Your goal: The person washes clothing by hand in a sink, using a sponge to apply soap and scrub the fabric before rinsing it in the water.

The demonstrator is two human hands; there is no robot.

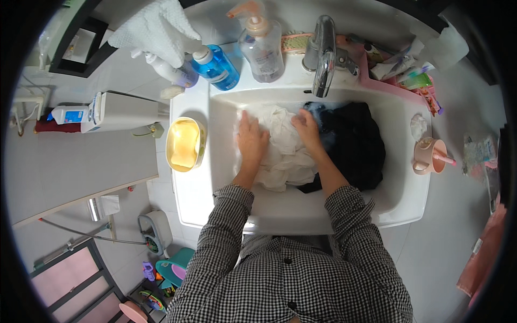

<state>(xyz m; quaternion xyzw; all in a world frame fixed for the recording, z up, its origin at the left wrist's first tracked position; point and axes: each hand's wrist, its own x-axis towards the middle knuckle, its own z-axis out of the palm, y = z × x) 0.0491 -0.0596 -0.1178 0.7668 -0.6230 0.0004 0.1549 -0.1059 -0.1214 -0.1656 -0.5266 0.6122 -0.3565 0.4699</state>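
Both my hands are down in a white washbasin (266, 216). My left hand (251, 135) lies at the left edge of a crumpled wet white cloth (284, 131), its fingers spread and partly over suds. On the cloth's other side, my right hand (307, 128) touches it with curved fingers; neither hand shows a firm grip. A bunched black cloth (355, 145) fills the right part of the basin and runs under my right forearm. Some whitish, sudsy water lies by its upper left edge. The chrome faucet (325, 60) hangs above the basin's back; no stream shows from it.
A yellow soap (185, 143) sits in a dish on the left ledge. Along the back stand a blue bottle (218, 68), a clear pump bottle (262, 52) and a pink tray (396, 91) of tubes. A pink cup (430, 157) is at the right edge.
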